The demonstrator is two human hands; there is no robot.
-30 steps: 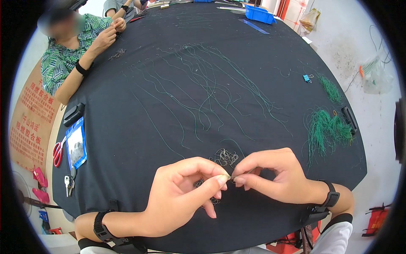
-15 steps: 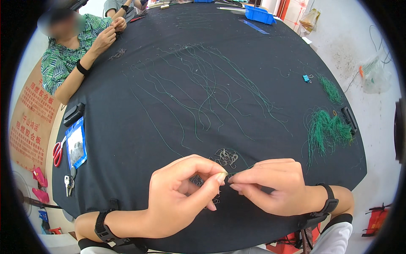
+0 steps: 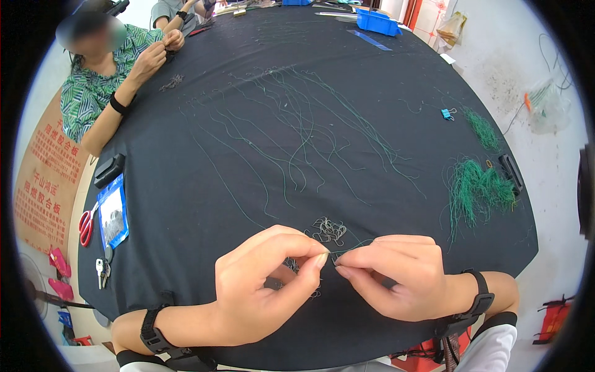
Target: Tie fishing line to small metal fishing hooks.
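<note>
My left hand point(image 3: 263, 288) is closed in a pinch, thumb against forefinger, on a thin green line point(image 3: 347, 249). Just to its right, my right hand point(image 3: 396, 276) pinches the same line, which runs between the two sets of fingertips. A tiny dark bit shows at the right fingertips, perhaps a fish hook, too small to be sure. Right behind the hands lies a pile of metal fish hooks point(image 3: 329, 230). More hooks point(image 3: 292, 265) show partly behind my left fingers. Several cut green lines point(image 3: 288, 161) stretch across the black cloth beyond.
At right lie bundles of green line point(image 3: 476, 192) and a teal binder clip point(image 3: 448, 114). On the left are red-handled scissors point(image 3: 86, 226), a blue packet point(image 3: 113, 214) and keys point(image 3: 102, 273). A co-worker point(image 3: 93, 80) sits far left; a blue tray point(image 3: 378, 23) stands at the back.
My left hand has shifted slightly left, so the gap between the two hands' fingertips is a little wider. Both pinches are kept. The view has moved slightly.
</note>
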